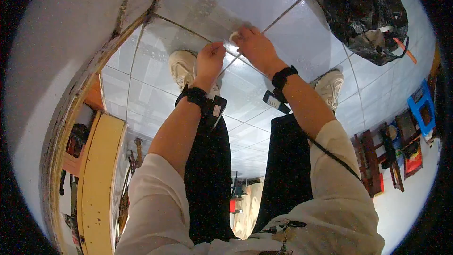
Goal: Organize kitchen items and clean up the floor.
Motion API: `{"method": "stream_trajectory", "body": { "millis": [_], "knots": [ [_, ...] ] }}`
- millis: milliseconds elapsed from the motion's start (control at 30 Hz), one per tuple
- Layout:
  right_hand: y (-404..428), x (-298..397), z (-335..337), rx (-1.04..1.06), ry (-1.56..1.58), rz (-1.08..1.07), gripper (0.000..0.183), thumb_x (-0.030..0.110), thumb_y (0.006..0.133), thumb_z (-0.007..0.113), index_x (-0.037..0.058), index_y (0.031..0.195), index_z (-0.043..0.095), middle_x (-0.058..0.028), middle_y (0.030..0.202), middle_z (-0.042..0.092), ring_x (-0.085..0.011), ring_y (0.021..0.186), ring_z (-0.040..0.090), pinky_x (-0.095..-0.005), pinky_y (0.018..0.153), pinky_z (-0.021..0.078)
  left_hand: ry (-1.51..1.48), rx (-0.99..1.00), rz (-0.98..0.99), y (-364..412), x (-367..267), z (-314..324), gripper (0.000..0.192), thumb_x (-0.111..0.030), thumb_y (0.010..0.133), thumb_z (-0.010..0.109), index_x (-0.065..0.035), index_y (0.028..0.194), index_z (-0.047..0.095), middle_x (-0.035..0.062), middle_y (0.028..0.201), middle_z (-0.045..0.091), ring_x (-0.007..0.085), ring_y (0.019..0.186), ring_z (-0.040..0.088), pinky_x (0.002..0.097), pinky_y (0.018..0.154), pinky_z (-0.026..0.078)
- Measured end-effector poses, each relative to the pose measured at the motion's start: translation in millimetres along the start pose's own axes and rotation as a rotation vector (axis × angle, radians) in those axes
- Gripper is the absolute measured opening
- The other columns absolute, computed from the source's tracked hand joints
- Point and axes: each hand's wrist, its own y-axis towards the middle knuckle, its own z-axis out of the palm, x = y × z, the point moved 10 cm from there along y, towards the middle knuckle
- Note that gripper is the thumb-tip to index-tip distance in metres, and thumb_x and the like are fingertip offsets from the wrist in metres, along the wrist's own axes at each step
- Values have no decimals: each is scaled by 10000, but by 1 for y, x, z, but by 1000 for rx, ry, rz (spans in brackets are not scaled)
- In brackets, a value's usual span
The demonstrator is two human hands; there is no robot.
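Note:
My right hand [257, 47] is low over the glossy tiled floor [208, 0], its fingers closed around a small pale, rounded object [233, 37]. Only that object's left edge shows, so its kind is unclear. Just to the left, my left hand [210, 60] has its fingers curled and fingertips drawn together. Whether it pinches something small is hidden. A narrow gap separates the two hands. Both wrists wear black straps, the left strap [195, 95] and the right strap [283, 76], each with a small dark device.
A black plastic bag [361, 10] with an orange-red strip [405, 50] poking out sits at upper right. Cream shoes [182, 67] flank my hands. A wall edge [85, 85] runs down the left, beside a yellow cabinet [101, 180]. A blue plastic stool [429, 111] stands far right.

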Motion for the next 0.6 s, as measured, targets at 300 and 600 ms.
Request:
{"method": "stream_trajectory", "body": {
  "millis": [300, 600],
  "knots": [
    [-19, 2, 22, 45, -50, -22, 147, 109, 724, 520, 85, 864, 558, -62, 850, 538, -235, 842, 543, -330, 641, 502, 12, -22, -24, -21, 11, -6, 287, -157, 759, 564, 49, 956, 593, 114, 781, 632, 140, 692, 586, 259, 634, 460],
    [-35, -7, 63, 223, 34, 153, 127, 108, 762, 488, 10, 800, 559, -119, 820, 578, -284, 761, 573, -371, 591, 486, 180, 76, 14, -35, -6, 8, 275, -156, 851, 512, 39, 1043, 541, 86, 900, 608, 168, 807, 574, 273, 743, 463]
  ]
}}
